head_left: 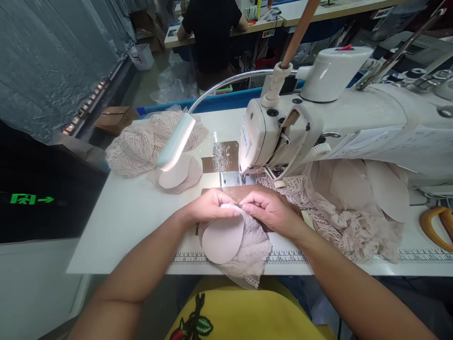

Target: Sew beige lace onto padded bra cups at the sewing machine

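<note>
My left hand (210, 207) pinches the upper edge of a pale pink lace piece (255, 243), just in front of the sewing machine's needle area. Meeting it from the other side, my right hand (269, 210) is closed on the same edge. A small dark bit shows between the fingertips, too small to make out. A smooth, rounded bra cup (222, 240) lies against the lace and hangs below my left hand. The lace drapes over the table's front edge. The white sewing machine (262, 137) stands behind my hands, its metal needle plate (230, 179) partly in view.
A lit gooseneck lamp (177, 141) leans over loose cups (180, 172) and a lace heap (145, 144) at left. More lace (357, 231) and cups (384, 189) lie right, near tan ring handles (437, 226). A printed ruler (290, 257) runs along the front. A person (212, 38) sits beyond.
</note>
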`<state>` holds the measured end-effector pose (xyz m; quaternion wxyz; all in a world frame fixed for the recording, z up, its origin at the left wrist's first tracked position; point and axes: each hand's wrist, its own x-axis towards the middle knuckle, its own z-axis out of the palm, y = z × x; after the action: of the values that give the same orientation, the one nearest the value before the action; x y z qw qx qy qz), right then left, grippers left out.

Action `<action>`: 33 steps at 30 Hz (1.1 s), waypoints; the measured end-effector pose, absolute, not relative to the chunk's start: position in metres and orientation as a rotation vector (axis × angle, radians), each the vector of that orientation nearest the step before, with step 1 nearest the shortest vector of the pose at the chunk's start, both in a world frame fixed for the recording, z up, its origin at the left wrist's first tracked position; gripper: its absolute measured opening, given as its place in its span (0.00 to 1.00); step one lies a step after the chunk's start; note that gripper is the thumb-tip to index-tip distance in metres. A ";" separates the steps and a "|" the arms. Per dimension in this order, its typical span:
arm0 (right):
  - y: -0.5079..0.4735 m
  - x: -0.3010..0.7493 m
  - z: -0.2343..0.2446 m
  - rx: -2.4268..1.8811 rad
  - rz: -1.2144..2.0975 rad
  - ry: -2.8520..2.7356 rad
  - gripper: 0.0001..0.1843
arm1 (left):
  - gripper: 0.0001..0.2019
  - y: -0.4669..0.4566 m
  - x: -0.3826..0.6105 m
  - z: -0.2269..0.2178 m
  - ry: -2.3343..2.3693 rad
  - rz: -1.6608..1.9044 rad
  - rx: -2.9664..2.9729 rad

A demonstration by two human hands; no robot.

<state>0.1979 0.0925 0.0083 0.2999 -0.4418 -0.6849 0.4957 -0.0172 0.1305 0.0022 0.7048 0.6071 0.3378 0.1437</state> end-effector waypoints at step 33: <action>0.006 0.463 0.019 -2.904 0.186 -1.242 0.32 | 0.16 0.133 -0.018 0.004 0.820 0.146 1.451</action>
<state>0.4625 0.0060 0.0189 -0.0114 -0.9178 -0.3926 0.0589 -0.0179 0.1328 0.0039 0.6699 0.6439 0.3639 0.0648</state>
